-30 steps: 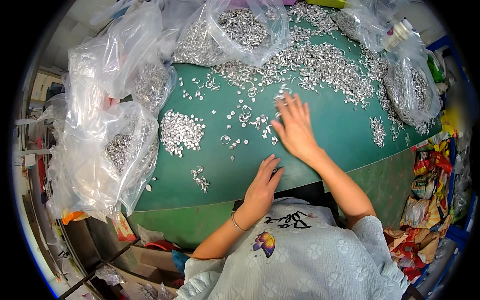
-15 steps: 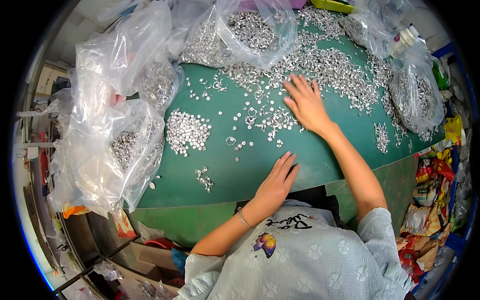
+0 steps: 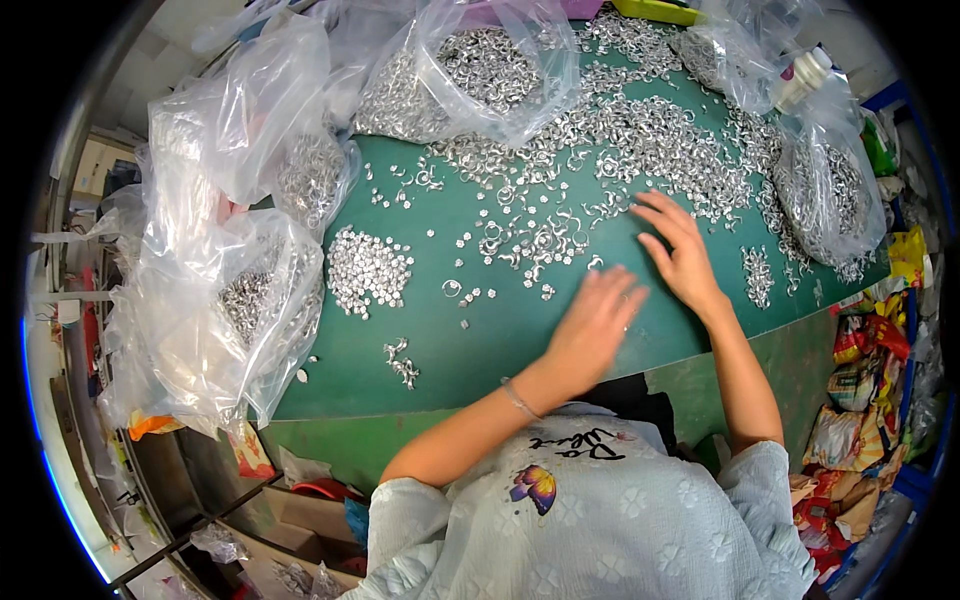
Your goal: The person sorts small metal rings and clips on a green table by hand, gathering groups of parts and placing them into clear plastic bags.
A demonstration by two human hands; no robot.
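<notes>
Small round silver metal pcs [image 3: 368,270] grouped on L of green tabletop [image 3: 480,365], prob. done; big heap of curved silver metal pcs [image 3: 675,160] at back looks left. R hand [image 3: 684,262] nr heap, fingers apart; L hand [image 3: 594,325] blurred, can't tell fingers.

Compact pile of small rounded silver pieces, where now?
In the head view, the pile sits on the green table, left of centre, just right of the lower clear bag and left of the left hand.
</notes>
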